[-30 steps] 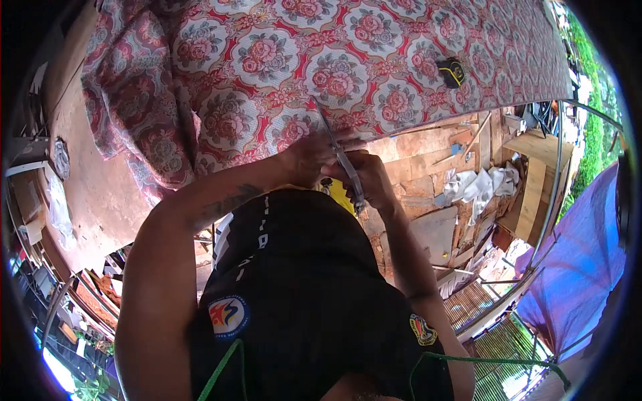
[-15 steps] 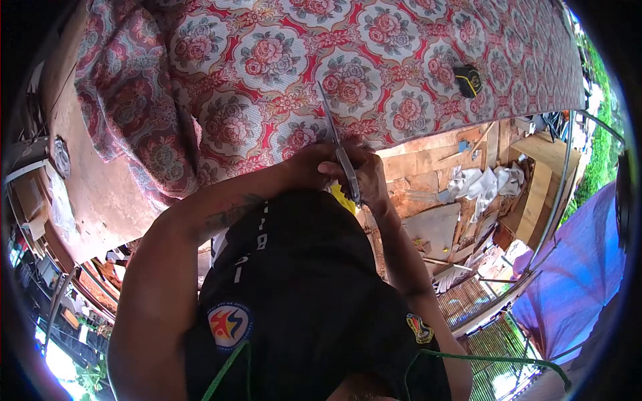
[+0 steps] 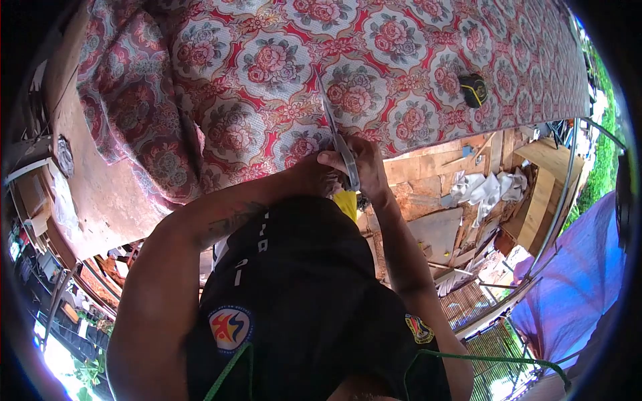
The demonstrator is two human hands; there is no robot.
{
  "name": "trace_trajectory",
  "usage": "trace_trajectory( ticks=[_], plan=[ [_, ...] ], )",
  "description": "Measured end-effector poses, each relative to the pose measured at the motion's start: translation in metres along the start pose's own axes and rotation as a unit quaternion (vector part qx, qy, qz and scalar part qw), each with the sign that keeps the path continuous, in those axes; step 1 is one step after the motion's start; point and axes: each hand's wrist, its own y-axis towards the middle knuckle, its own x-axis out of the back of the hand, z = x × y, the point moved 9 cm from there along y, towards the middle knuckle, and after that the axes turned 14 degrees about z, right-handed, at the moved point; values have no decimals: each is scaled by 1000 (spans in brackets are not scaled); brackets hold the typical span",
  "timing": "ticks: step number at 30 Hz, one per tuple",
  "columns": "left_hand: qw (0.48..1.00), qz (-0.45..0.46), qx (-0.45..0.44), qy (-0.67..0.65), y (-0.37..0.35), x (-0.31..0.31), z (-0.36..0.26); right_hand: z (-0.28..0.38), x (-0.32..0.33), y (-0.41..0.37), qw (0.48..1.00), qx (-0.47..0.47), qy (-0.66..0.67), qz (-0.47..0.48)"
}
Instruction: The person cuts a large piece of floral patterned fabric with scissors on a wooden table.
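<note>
A red and white flowered fabric point(image 3: 271, 60) lies spread before me. At its near edge my left hand point(image 3: 309, 175) is closed on the fabric, its fingertips partly hidden. My right hand point(image 3: 369, 167) is closed around the handles of a pair of scissors point(image 3: 329, 110), close beside my left hand. The blades point away from me, over the fabric, and look nearly together. Something yellow point(image 3: 346, 204) shows just below the hands, partly hidden by my black shirt.
A black and yellow tape measure point(image 3: 473, 91) rests on the fabric at the right. Folds of cloth point(image 3: 144, 100) bunch up on the left, over a brown board point(image 3: 83, 194). Below right are crumpled white cloth point(image 3: 491, 190), wooden pieces point(image 3: 535, 200) and a blue tarp point(image 3: 568, 274).
The scissors and my right hand have shifted and turned slightly, the handles now nearer the fabric edge. The view has moved a little. Both hands stay close together.
</note>
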Motion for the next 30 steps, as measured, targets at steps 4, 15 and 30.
trace_trajectory(
  ticks=[4,15,30],
  plan=[
    [996,50,47,-62,-1,-3,5,-1,-1,3,1000,14,-10,6],
    [996,0,16,83,2,8,-9,28,7,35,995,90,-30,-3],
    [775,-33,-62,628,4,-51,-16,27,1,49,935,238,-263,-2]
  ],
)
